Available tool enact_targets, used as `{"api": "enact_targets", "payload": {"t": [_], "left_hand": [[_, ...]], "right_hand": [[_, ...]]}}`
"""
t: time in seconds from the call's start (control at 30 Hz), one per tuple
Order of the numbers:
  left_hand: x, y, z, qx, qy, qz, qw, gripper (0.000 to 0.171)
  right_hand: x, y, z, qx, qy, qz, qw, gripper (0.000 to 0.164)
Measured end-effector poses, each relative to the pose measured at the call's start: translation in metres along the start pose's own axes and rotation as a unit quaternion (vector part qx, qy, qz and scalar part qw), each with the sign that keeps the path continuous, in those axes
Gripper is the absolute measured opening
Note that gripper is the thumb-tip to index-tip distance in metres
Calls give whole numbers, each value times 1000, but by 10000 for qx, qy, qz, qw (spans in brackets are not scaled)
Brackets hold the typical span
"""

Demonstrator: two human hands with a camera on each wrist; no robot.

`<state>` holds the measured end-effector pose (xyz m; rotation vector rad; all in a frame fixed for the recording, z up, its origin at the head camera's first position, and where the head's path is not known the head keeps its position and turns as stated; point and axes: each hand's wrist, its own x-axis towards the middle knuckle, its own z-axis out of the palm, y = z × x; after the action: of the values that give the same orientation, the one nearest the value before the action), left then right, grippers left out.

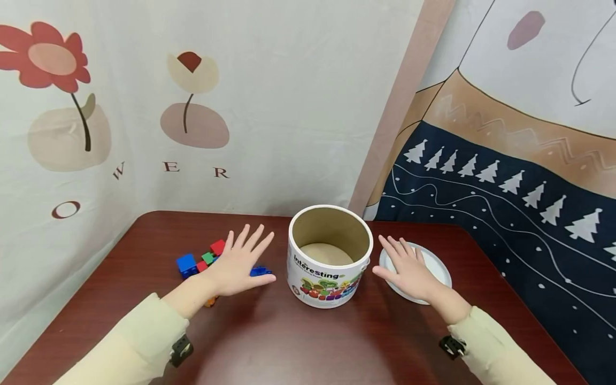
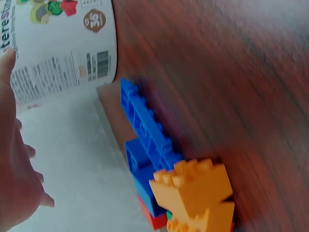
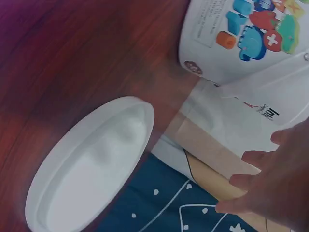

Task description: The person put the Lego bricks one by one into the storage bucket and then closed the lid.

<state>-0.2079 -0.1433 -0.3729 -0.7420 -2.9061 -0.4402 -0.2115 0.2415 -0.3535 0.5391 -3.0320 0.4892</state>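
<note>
A white bucket [image 1: 323, 278] with a printed label stands upright on the table with no lid on it; its visible inside holds nothing. My left hand [image 1: 236, 267] is held with fingers spread above a pile of toy building blocks, left of the bucket. Among these are a blue block [image 1: 186, 264], a red block [image 1: 218, 247], a long blue piece [image 2: 145, 123] and an orange block [image 2: 193, 188]. To the bucket's right, my right hand [image 1: 408, 270] has its fingers extended over a round white lid [image 3: 91, 169] lying on the table. Neither hand holds anything.
The dark red wooden table [image 1: 308, 347] has its back edge against a light curtain [image 1: 289, 107] printed with flowers and letters. A navy cloth [image 1: 481, 214] with white trees hangs at the right. The bucket stands close to the back edge.
</note>
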Motion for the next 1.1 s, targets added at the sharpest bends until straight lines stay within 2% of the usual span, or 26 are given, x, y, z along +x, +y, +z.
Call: {"api": "enact_targets", "payload": {"t": [0.1,0.17,0.23,0.33,0.47,0.53,0.6,0.67,0.8,0.97,1.1], "left_hand": [[-3,-8,-8,49,79,-22,10000,86],[-4,-15,-13,51,136,-74,9999,85],[-6,-22,-18,14,193,-161,9997,85],[-9,-34,-23,-155,287,-326,9989,85],[-14,-49,-29,-448,423,-542,9966,86],[-17,-57,-31,-548,504,-677,9949,87],[-21,-66,-33,-614,571,-831,9930,88],[-25,-74,-34,-685,622,-999,9907,89],[-35,-90,-32,-878,663,-1308,9853,92],[-52,-106,-26,-1195,498,-1737,9762,95],[-64,-118,-19,-1518,378,-1891,9694,95]], "right_hand": [[5,-4,-4,1019,-44,41,9948,71],[9,-6,-8,1893,-113,69,9818,67],[15,-8,-10,2819,-169,179,9591,64],[23,-11,-13,4122,-129,496,9096,61],[30,-16,-13,5256,60,879,8462,61],[33,-19,-11,5510,101,977,8287,62],[35,-21,-8,5660,110,1052,8176,62],[36,-23,-5,5755,95,1103,8103,62],[37,-26,3,5785,75,1184,8070,62],[38,-28,10,5647,72,1259,8156,60],[39,-29,15,5602,-29,1298,8182,58]]}}
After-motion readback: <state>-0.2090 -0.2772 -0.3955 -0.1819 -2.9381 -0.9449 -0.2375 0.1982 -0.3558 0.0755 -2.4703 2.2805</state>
